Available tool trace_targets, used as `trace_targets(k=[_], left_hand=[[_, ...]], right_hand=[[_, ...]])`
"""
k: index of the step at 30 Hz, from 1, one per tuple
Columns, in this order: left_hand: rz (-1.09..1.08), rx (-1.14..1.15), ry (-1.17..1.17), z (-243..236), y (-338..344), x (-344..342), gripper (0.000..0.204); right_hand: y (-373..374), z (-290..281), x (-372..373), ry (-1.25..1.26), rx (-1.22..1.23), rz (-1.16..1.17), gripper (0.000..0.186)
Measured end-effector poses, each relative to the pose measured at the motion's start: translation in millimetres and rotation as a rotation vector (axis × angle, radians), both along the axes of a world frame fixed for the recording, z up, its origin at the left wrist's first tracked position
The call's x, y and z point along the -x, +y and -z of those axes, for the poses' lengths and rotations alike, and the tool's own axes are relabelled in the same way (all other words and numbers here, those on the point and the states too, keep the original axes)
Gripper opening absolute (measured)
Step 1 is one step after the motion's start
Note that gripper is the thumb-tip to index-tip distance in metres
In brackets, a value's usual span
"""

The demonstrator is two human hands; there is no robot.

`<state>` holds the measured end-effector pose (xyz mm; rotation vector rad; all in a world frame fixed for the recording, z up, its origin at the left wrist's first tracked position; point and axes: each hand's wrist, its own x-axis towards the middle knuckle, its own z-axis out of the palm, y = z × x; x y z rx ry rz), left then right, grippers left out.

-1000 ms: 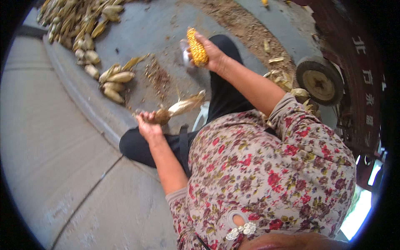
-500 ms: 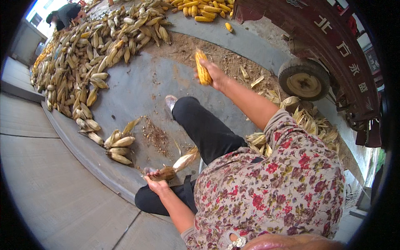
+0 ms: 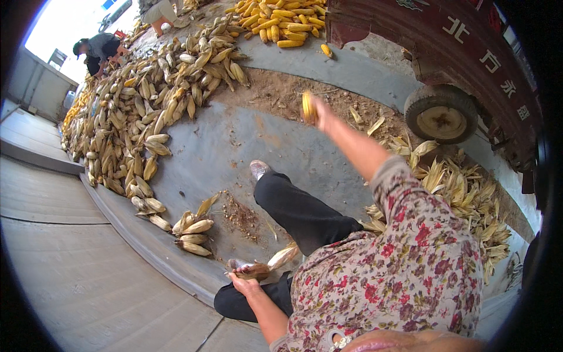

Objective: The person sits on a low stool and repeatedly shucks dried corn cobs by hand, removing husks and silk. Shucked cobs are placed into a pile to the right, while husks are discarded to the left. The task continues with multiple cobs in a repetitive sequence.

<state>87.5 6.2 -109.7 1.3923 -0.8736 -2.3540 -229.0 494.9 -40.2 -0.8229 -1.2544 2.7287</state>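
In my right hand, stretched out ahead over the ground, is a bare yellow corn cob, its outline a little blurred. The fingers are wrapped round its side. My left hand, low by my left knee, grips a corn husk with brown, ragged leaves at the hand and a paler end pointing right. A few unhusked ears of corn lie on the grey sheet ahead of the left hand. Part of the left hand's grip is hidden by the husk.
A big heap of unhusked corn spreads at the far left. Bare yellow cobs are piled at the far middle. A dark red vehicle with a wheel stands right, near loose husks. Another person bends behind the heap.
My right hand has swung the cob slightly further to the right. The view has shifted, so the scene sits lower and further right. The left hand keeps its hold on the husk.
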Motion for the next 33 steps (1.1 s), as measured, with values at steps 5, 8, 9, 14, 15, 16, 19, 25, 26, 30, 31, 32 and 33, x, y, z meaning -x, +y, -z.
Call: trace_targets(k=[5, 8, 9, 14, 15, 16, 19, 25, 26, 30, 31, 32, 33], left_hand=[[0.008, -0.045, 0.055, 7.7, 3.4, 1.6, 0.027], [0.014, -0.038, 0.05, 14.1, 2.6, 5.2, 0.026], [0.019, -0.041, 0.059, 14.2, 2.3, 5.0, 0.027], [0.036, -0.019, 0.162, -28.8, 2.6, 18.1, 0.029], [0.012, -0.022, 0.162, -40.1, 0.1, 19.2, 0.029], [0.026, -0.018, 0.189, -49.1, 1.5, 21.8, 0.029], [0.021, -0.018, 0.297, -71.5, 3.0, 30.5, 0.029], [0.084, -0.056, 0.528, -112.4, 23.7, 55.9, 0.027], [0.106, -0.046, 0.564, -119.9, 25.6, 56.9, 0.027], [0.146, -0.015, 0.648, -174.2, 42.3, 63.7, 0.025], [0.161, 0.02, 0.645, -184.3, 48.5, 63.9, 0.025], [0.174, 0.044, 0.649, -189.5, 51.6, 61.6, 0.026], [0.187, 0.067, 0.653, -193.3, 54.5, 59.4, 0.026]], right_hand=[[15.3, -179.9, 67.0, 0.292, -0.262, 0.127, 0.04], [-23.4, -181.5, 47.0, 0.37, -0.314, -0.179, 0.04], [-39.3, -163.0, 37.8, 0.3, -0.299, -0.349, 0.039], [-138.4, -97.3, -23.8, 0.238, -0.368, -0.574, 0.031], [-154.4, -98.3, -34.7, 0.265, -0.375, -0.628, 0.03], [-166.3, -99.1, -45.9, 0.3, -0.378, -0.672, 0.031], [-206.5, -110.6, -76.8, 0.424, -0.447, -0.87, 0.031], [-264.6, -96.3, -145.8, 0.856, -0.948, -1.24, 0.058], [-272.2, -96.2, -157.5, 0.913, -1.102, -1.273, 0.062], [-299.4, -82.1, -178.8, 1.077, -1.224, -1.184, 0.053], [-304.2, -77.3, -178.4, 1.091, -1.246, -1.162, 0.048], [-308.8, -77.5, -175.0, 1.047, -1.242, -1.202, 0.042], [-312.4, -77.8, -170.0, 1.001, -1.239, -1.24, 0.036]])
